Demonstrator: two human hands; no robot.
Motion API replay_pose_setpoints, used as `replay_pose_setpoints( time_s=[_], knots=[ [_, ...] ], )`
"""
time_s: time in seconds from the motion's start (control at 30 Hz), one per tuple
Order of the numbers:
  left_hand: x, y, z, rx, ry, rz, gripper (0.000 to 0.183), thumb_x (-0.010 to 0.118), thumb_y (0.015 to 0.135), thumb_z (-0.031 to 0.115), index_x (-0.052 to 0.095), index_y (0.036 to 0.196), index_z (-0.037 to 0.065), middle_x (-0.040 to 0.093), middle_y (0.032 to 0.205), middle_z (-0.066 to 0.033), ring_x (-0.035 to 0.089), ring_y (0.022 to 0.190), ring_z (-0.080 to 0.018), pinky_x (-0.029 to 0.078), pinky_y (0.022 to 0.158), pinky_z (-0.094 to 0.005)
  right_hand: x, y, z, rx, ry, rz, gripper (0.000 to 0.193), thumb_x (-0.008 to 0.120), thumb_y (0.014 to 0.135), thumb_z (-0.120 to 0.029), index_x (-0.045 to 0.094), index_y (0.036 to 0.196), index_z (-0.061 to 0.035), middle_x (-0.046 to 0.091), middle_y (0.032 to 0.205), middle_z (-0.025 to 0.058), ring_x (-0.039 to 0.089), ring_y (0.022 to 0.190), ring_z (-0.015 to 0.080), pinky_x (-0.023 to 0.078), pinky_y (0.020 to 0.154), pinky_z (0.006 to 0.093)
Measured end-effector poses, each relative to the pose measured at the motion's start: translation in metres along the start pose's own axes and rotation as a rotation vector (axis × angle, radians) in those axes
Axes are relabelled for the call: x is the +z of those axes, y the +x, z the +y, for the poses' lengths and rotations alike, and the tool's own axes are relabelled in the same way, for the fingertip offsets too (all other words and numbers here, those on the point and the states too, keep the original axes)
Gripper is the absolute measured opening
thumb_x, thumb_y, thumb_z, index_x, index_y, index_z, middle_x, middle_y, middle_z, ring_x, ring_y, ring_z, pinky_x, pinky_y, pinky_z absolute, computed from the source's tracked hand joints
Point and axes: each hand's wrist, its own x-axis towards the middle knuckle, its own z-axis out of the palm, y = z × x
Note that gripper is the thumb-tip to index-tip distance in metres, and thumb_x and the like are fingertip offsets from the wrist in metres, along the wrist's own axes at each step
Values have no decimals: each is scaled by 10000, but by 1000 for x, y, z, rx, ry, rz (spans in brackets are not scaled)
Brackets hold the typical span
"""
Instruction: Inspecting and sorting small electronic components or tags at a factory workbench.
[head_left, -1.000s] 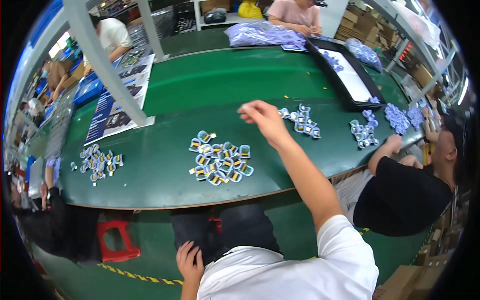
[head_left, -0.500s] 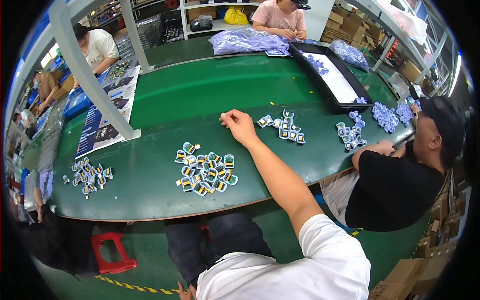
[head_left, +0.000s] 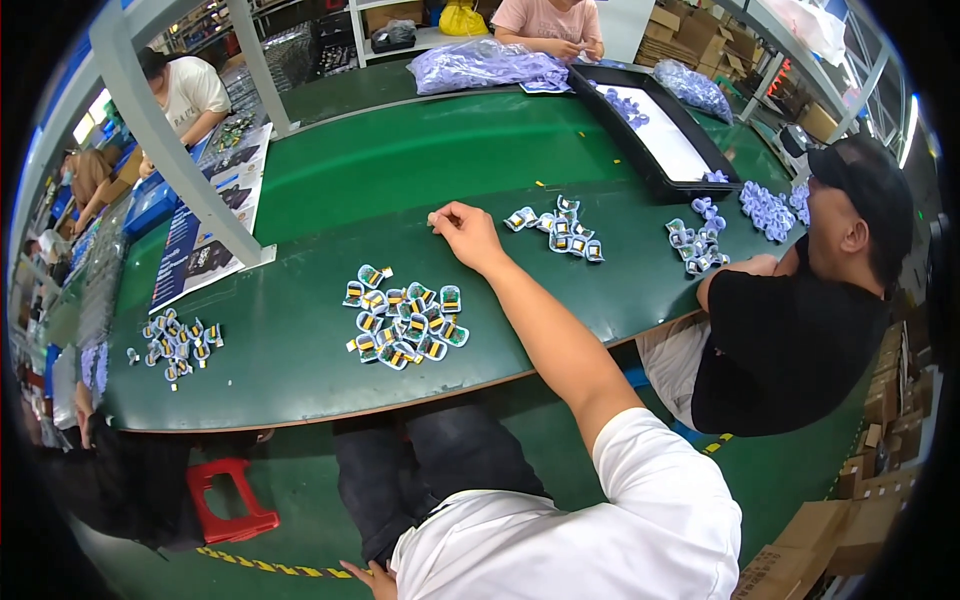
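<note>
My right hand (head_left: 468, 238) rests on the green worktable (head_left: 270, 385), its fingers curled closed. Whether anything is inside them is hidden. Just right of it lies a small group of lilac-rimmed, cup-shaped parts (head_left: 562, 232) with green boards and yellow strips. A bigger heap of the same parts (head_left: 408, 325) sits nearer to me, left of my forearm. Down at the lower edge, beside my thigh, my left hand (head_left: 378, 582) shows only partly. Its visible fingers are apart and appear to hold nothing.
Another pile of parts (head_left: 180, 345) lies at the left. Beyond the tabletop's middle stands a black tray (head_left: 680, 188), near a bag of lilac pieces (head_left: 480, 68). A grey metal post (head_left: 180, 150) rises at left. A person in black (head_left: 790, 340) sits close on my right.
The whole view has shifted slightly, with the table higher in it. My right hand stays curled in about the same place. The person on my right has leaned a little.
</note>
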Motion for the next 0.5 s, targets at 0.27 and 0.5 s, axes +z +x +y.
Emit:
replay_pose_setpoints(
  time_s=[0.27,0.5],
  knots=[
    [24,79,54,413,332,919,176,752,766,10,774,940,-7,490,1587,-242,634,1236,-428,528,1019,-485,-19,1,10,-34,-71,23,255,745,979,-265,767,1027,-16,781,880,79,727,812,154,563,757,312],
    [75,97,-87,671,484,776,928,698,935,522,246,1689,226,284,1663,-345,236,1560,-511,164,1178,-794,10,-5,-9,-67,-74,-79,259,753,959,-281,765,1000,-26,751,953,138,736,848,253,577,775,382]
  ],
)
